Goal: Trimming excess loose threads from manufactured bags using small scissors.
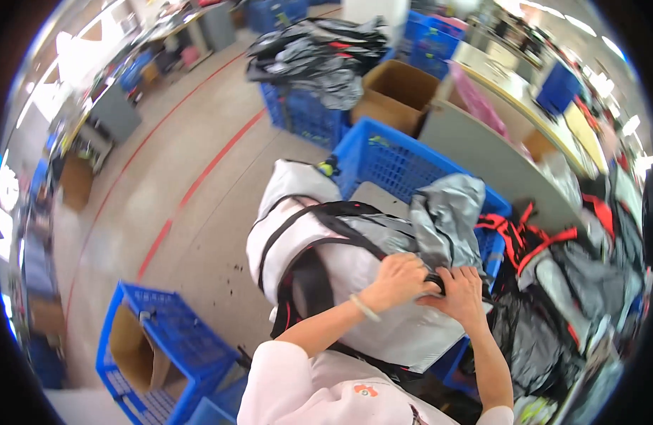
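In the head view, we are looking down on a white bag with black straps point(319, 248), lying across the near rim of a blue plastic crate point(390, 159) on a workshop floor. We are curling our left hand point(397, 280) around a black strap at the bag's right side, fingers folded over it, a pale bracelet point(364, 308) sitting on the wrist. We are pressing our right hand point(462, 294) just beside the left, its fingers bent onto the same black strap and the grey fabric point(447, 216) bunching above it; the two hands are touching. The grey fabric is spilling over the crate's right edge. To the right of the crate, dark bags with red straps point(546, 262) are piling against a grey table edge. Beyond the crate, a brown cardboard box point(397, 92) is standing open, and further back a heap of black and grey bags point(319, 60) is resting on another blue crate point(305, 117). Near left of the crate, a second blue crate point(163, 340) is holding a brown box. Red lines point(199, 177) are running across the floor on the crate's left.
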